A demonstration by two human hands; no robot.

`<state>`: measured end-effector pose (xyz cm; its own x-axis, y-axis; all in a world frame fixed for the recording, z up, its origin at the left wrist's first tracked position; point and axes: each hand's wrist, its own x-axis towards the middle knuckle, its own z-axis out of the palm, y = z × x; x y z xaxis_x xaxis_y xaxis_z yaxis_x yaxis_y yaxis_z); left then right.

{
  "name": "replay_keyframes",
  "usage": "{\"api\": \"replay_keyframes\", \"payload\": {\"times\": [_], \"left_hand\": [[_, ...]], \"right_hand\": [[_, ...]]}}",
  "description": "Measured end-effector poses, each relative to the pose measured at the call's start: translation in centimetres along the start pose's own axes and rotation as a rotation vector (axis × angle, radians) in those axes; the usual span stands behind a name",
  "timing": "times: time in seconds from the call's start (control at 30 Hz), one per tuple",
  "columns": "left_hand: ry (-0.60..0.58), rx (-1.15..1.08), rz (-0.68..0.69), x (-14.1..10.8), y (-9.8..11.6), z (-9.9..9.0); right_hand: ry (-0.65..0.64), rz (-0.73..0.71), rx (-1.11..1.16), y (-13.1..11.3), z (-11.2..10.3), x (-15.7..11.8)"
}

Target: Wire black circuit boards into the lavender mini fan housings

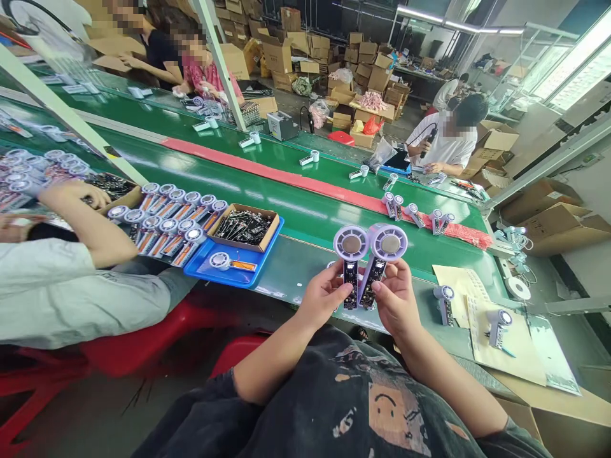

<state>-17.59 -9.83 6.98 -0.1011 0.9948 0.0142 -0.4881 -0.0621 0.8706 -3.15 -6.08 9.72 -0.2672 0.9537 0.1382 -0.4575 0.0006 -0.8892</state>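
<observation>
The left hand (pixel 325 296) has its fingers closed round the handle of one purple fan unit (pixel 352 243), and the right hand (pixel 397 296) likewise grips a second fan unit (pixel 389 243), their round heads side by side and circuit boards showing, above the near edge of the worktop (pixel 291 257). Leftward, a blue tray (pixel 200 262) carries a box of black parts (pixel 245 228); rightward, pale sheets (pixel 518 346) lie under another fan unit (pixel 499 327)

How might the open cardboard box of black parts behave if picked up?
The cardboard box would probably hold its shape, as its sides stand straight. Its contents, a loose heap of black parts, could shift or spill if tilted. It looks unlikely to roll, sitting flat-bottomed on the blue tray.
</observation>
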Motion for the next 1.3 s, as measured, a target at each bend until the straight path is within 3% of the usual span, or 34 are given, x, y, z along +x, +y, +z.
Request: {"api": "replay_keyframes", "payload": {"times": [0.37, 0.93, 1.3], "left_hand": [[0.015, -0.036, -0.037, 1.2, -0.9, 0.0], [0.000, -0.022, -0.029, 2.8, -1.5, 1.2], [0.034, 0.033, -0.091, 4.1, -2.7, 2.1]], "right_hand": [[0.045, 0.000, -0.079, 0.8, -0.7, 1.0], [0.053, 0.002, -0.047, -0.1, -1.8, 2.0], [0.086, 0.034, -0.048, 0.6, -4.5, 3.1]]}}
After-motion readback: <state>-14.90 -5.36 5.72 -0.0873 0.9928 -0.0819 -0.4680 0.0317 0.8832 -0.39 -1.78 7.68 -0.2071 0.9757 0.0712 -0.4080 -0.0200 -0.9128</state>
